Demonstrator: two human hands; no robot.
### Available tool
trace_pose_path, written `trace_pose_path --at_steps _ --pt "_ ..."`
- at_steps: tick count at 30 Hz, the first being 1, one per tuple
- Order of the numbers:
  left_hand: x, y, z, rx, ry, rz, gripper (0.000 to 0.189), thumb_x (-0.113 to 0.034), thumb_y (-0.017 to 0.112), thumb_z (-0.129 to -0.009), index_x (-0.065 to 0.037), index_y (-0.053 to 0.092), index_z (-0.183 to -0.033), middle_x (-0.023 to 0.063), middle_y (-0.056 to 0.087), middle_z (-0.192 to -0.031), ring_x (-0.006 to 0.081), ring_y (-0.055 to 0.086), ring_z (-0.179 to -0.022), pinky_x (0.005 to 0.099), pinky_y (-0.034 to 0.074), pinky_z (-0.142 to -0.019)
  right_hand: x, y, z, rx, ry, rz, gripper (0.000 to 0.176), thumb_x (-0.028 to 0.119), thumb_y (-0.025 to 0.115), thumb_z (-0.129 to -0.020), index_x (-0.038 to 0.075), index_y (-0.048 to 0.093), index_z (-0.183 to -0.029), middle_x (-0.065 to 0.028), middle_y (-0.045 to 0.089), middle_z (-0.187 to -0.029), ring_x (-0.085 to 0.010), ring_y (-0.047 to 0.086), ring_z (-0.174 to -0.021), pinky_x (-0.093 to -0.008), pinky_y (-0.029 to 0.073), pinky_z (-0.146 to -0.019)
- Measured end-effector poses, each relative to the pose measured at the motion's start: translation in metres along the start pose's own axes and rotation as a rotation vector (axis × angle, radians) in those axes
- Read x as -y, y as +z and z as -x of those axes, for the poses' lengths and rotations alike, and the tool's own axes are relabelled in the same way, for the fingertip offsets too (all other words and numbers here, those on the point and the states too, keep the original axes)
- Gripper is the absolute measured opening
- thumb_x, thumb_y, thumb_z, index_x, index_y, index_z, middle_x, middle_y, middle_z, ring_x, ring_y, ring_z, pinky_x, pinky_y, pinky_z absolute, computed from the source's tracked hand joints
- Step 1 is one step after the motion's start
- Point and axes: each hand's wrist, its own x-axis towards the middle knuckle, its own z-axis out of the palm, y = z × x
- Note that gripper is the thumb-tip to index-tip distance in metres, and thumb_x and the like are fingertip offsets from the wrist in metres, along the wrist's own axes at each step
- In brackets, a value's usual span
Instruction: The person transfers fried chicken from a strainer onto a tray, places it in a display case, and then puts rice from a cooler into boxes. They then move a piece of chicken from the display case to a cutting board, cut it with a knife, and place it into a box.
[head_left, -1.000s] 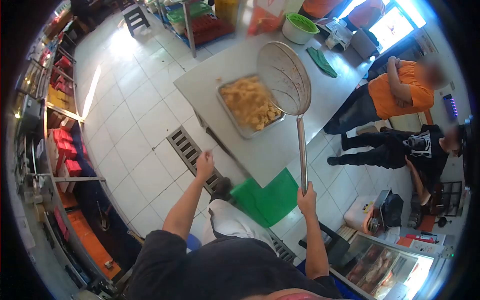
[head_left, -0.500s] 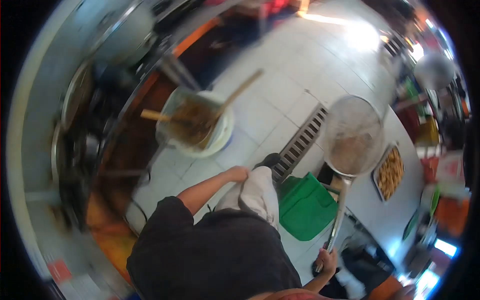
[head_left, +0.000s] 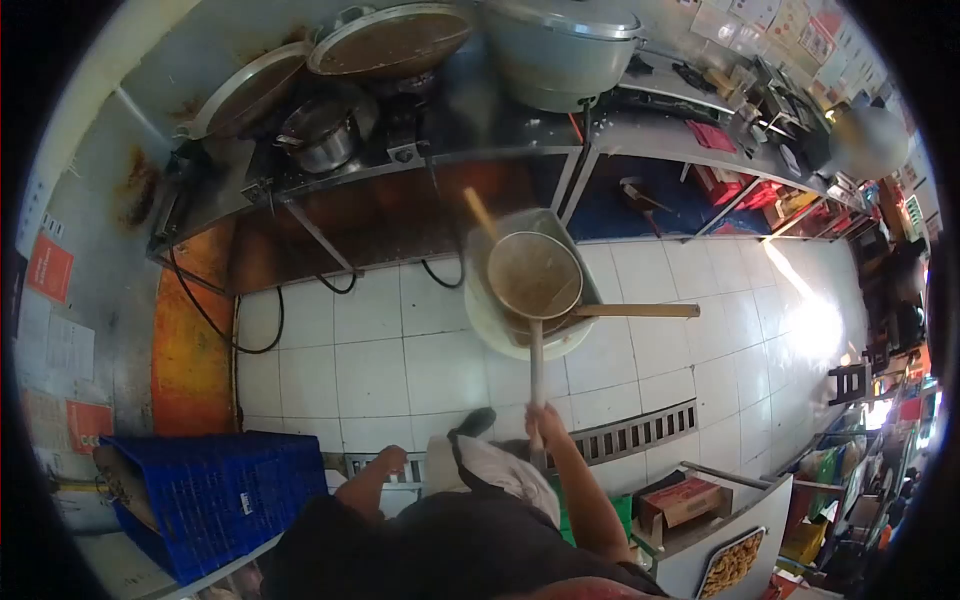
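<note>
My right hand [head_left: 546, 424] is closed round the long handle of a round mesh strainer [head_left: 535, 274]. The strainer's head is over a pale tub [head_left: 483, 322] on the floor, and what is in the mesh is hard to make out. Two wooden handles stick out of the tub: one wooden handle [head_left: 640, 311] points right, the other wooden handle [head_left: 480, 211] points up and left. My left hand [head_left: 388, 462] hangs low by my body, away from the strainer; its fingers are too small and blurred to read.
A blue crate [head_left: 215, 500] stands at the lower left. Along the wall runs a stove counter with wide pans [head_left: 390, 45], a small pot [head_left: 325, 150] and a large pot [head_left: 560, 60]. A tray of brown food pieces [head_left: 733, 562] lies at the lower right, near a floor drain [head_left: 640, 432].
The view has turned toward the stove. The strainer has moved from beside the table with the food tray to over the tub, still in my right hand.
</note>
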Motion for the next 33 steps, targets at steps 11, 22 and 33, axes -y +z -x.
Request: trace_pose_path --at_steps 11,22,33 --pt "-0.122 -0.227 -0.097 -0.209 0.265 2.144 0.051 -0.046 0.049 -0.094 -0.001 0.054 -0.119 0.0182 0.059 -0.12 0.0287 0.057 -0.111 0.0441 0.043 -0.101 0.0 0.056 -0.075 0.095 -0.666 0.752 0.022 0.017 0.057 -0.087 0.007 0.066 -0.105 -0.0137 0.066 -0.098 -0.0281 0.064 -0.089 -0.0405 0.05 -0.082" --pt "-0.291 -0.266 -0.244 0.298 -0.289 0.571 0.044 -0.036 0.043 -0.095 -0.003 0.055 -0.121 0.0115 0.064 -0.103 0.0222 0.061 -0.087 0.0406 0.044 -0.085 -0.09 -0.381 0.176 -1.269 -0.668 -0.316 0.024 0.002 0.041 -0.089 0.004 0.056 -0.107 -0.0093 0.062 -0.079 -0.0171 0.059 -0.065 -0.0309 0.05 -0.058" --pt "-0.854 -0.312 -0.357 0.582 0.562 -0.452 0.029 -0.011 0.048 -0.093 -0.001 0.054 -0.119 0.0084 0.065 -0.081 0.0158 0.058 -0.06 0.0306 0.051 -0.059 -0.233 -0.579 0.353 -2.254 -0.393 -1.489 0.027 0.005 0.049 -0.093 0.0 0.05 -0.12 -0.0103 0.063 -0.097 -0.0161 0.062 -0.071 -0.0274 0.052 -0.061"
